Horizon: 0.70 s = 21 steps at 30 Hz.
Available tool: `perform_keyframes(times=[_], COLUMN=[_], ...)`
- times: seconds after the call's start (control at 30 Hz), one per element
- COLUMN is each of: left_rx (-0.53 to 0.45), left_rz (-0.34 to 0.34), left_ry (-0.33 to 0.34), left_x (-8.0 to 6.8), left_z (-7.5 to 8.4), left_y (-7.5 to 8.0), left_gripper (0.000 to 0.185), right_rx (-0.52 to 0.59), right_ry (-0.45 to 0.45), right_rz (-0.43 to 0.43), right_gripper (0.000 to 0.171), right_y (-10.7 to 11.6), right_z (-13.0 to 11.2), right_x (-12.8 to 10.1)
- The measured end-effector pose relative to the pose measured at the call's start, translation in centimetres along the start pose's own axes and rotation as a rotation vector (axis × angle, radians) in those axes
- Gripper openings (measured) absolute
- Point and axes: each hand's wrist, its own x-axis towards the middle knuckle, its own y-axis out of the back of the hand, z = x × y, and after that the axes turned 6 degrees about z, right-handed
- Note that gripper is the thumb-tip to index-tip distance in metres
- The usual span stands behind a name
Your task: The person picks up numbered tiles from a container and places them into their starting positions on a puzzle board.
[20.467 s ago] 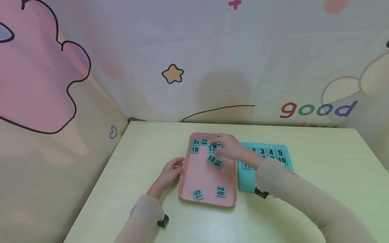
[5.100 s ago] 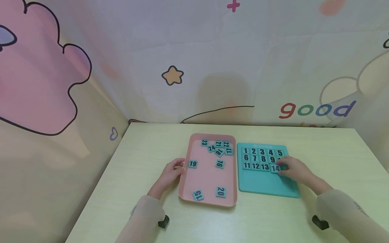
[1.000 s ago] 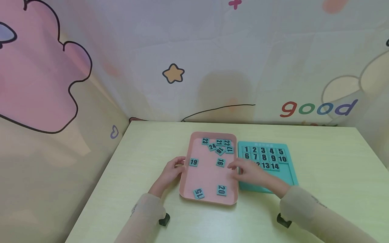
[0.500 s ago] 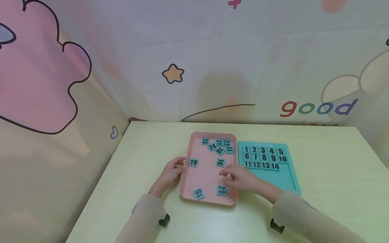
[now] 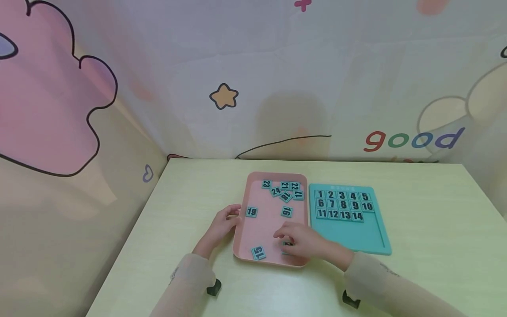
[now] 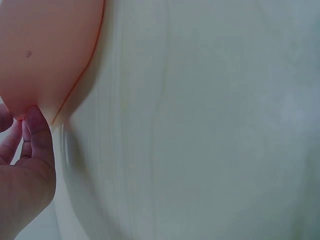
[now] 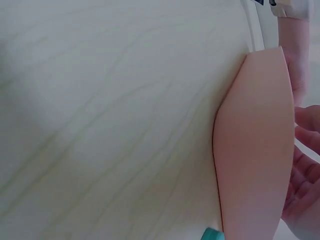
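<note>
My left hand [image 5: 221,226] holds the left rim of the pink tray [image 5: 269,233]; in the left wrist view its thumb and fingers [image 6: 40,135] pinch the tray's edge. Over the tray's lower right part is my right hand [image 5: 303,240], fingers loosely bent, with nothing visible in its grasp. It partly covers the number tile 20 [image 5: 287,249]. Left of its fingertips lies tile 15 [image 5: 259,252]. Tile 16 [image 5: 287,211] lies above the hand, tile 19 [image 5: 251,212] by the left rim. In the right wrist view, the right hand [image 7: 305,185] is partly behind the tray wall.
Right of the tray lies a teal board [image 5: 348,237] with tiles 1 to 14 in three rows. Several tiles, among them 24 [image 5: 275,191] and 17 [image 5: 298,195], cluster at the tray's far end. The pale table [image 5: 428,220] meets a printed backdrop behind.
Tiles 12, 13 and 14 have gone from the tray to the board since the oldest frame. In the last second my right hand moved left and nearer over tile 20. The left hand stays put.
</note>
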Motion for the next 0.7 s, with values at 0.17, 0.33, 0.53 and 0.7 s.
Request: perform_keyframes(times=[0.17,0.33,0.53,0.7], left_rx=[0.014,0.013,0.02,0.026], left_rz=[0.004,0.012,0.019,0.021], left_ry=[0.007,0.011,0.011,0.018], left_x=[0.0,0.1,0.2,0.1], left_z=[0.0,-0.2,-0.3,-0.2], left_y=[0.0,-0.1,-0.1,-0.1], left_gripper=[0.038,0.038,0.038,0.037], right_rx=[-0.023,-0.042,-0.082,-0.085], right_ry=[0.029,0.031,0.043,0.041], right_rz=[-0.033,-0.093,-0.1,-0.11], right_gripper=[0.028,0.034,0.038,0.04], right_y=[-0.8,-1.9,-2.6,-3.3], right_z=[-0.7,-1.5,-1.9,-1.9], right_x=[0.4,0.9,1.7,2.3])
